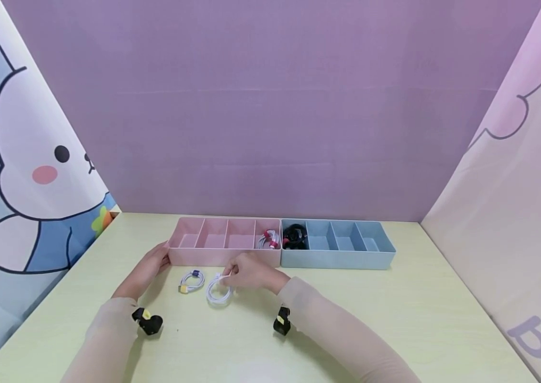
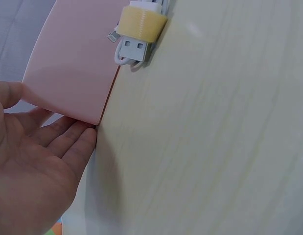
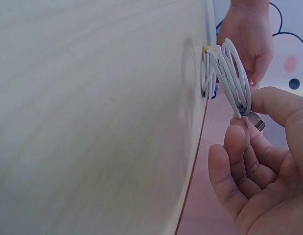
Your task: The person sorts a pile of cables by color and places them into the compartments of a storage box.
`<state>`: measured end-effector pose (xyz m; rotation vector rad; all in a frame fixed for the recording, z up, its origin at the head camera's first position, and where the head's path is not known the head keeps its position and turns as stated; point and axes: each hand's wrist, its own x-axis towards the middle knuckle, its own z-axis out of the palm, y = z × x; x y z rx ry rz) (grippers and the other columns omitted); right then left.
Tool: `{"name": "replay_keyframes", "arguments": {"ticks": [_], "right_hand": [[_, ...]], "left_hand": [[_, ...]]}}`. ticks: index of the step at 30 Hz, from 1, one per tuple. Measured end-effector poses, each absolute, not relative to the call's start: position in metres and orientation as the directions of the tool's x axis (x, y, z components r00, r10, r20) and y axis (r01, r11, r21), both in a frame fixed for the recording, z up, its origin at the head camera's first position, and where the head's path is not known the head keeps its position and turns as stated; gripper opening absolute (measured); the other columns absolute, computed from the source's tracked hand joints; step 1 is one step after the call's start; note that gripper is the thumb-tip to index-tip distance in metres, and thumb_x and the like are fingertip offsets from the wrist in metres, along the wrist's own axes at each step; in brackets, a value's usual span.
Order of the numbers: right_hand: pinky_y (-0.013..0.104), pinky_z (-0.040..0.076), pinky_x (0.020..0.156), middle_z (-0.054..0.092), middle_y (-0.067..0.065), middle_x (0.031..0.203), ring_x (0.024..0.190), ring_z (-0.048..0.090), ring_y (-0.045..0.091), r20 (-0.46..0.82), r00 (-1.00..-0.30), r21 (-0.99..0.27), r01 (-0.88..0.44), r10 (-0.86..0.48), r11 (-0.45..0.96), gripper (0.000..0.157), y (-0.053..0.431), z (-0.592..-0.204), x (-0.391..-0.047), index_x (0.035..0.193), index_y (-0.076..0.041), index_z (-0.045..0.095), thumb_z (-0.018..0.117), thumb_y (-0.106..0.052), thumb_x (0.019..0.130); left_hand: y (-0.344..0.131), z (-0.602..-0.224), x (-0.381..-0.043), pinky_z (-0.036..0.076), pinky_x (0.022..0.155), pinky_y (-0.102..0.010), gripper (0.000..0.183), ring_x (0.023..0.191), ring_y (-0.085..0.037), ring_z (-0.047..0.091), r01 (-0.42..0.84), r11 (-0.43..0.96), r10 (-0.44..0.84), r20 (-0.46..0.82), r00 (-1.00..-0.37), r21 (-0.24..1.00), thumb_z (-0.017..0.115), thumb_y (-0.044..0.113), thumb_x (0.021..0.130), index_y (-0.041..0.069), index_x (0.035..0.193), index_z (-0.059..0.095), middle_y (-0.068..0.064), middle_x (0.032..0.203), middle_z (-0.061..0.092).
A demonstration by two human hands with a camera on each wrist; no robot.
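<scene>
White cable [image 1: 218,301] is forming a tilted loop just below and left of centre in the head view, its upper part being pinched by the right hand [image 1: 251,270].

Left to right across that frame: rabbit print [image 1: 31,175] is hanging down the left side. Lower left, a pale sleeve [image 1: 107,335] is leading to the left hand [image 1: 148,266], which is resting at the left end of the pink box [image 1: 203,258]. Left wrist view is showing the fingertips touching the box's corner, nearly straight, with the thumb lying by the rim; hand is bearing on the box, not curling round it.

Below the pink box, the banded cable [image 1: 195,288] is lying coiled on the table [image 1: 193,346], showing yellow and blue bands, just left of the white loop. Right wrist view is showing the right thumb and a finger closing on the loop beside its metal plug, remaining fingers half curling. Whether the loop's low edge is touching the table, cannot tell.

Right of centre, the red-tied cable [image 1: 268,239] is occupying the pink box's rightmost compartment. Blue box [image 1: 342,260] is standing against that end, a black bundle [image 1: 294,236] filling its leftmost compartment. Purple backdrop [image 1: 270,106] is rising behind both boxes.
</scene>
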<state>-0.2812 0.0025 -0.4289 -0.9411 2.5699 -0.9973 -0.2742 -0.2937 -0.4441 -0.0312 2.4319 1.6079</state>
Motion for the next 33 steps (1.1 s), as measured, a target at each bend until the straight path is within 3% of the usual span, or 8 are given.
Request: {"name": "replay_keyframes", "arguments": {"ticks": [9, 33], "right_hand": [[0.018, 0.048, 0.057, 0.063, -0.007, 0.079, 0.067, 0.052, 0.006, 0.014, -0.779, -0.71, -0.449, -0.626, 0.543, 0.014, 0.005, -0.422, -0.28, 0.09, -0.014, 0.074, 0.079, -0.027, 0.088], [0.018, 0.044, 0.056, 0.062, -0.007, 0.075, 0.065, 0.05, 0.007, 0.085, -0.778, -0.67, -0.508, -0.623, 0.542, 0.017, 0.019, -0.399, -0.285, 0.094, -0.012, 0.074, 0.077, -0.028, 0.09]], "left_hand": [[-0.294, -0.445, -0.276, 0.021, 0.122, -0.05, 0.072, 0.15, -0.041, 0.015, -0.157, 0.406, 0.094, -0.212, -0.973, 0.9, 0.018, 0.05, 0.109, 0.004, 0.16, 0.0, -0.023, 0.165, 0.006], [-0.294, -0.445, -0.277, 0.021, 0.122, -0.05, 0.076, 0.149, -0.041, 0.014, -0.155, 0.411, 0.096, -0.212, -0.973, 0.899, 0.019, 0.055, 0.107, 0.003, 0.16, 0.0, -0.023, 0.165, 0.006]]}}
